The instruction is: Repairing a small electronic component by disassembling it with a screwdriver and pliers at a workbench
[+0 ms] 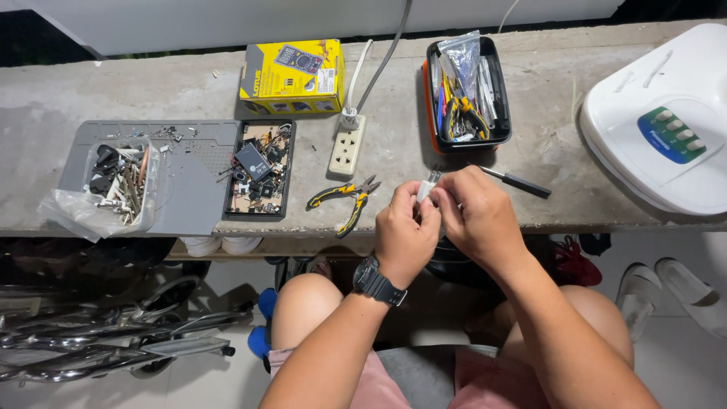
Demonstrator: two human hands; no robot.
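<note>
My left hand (405, 231) and my right hand (475, 216) meet over the front edge of the concrete bench (189, 83). Both pinch a small white plug-like part (428, 187) with metal prongs at its top. A black watch sits on my left wrist. Yellow-and-black pliers (347, 198) lie on the bench just left of my left hand. A black-handled tool (519, 182) lies just behind my right hand.
A white power strip (347, 144) with a cable, a yellow box (294, 77), a black tray of tools (466, 95), a tray of small parts (260, 168), a grey mat (189, 178) holding a bag of screws, and a white appliance (666, 121) stand on the bench.
</note>
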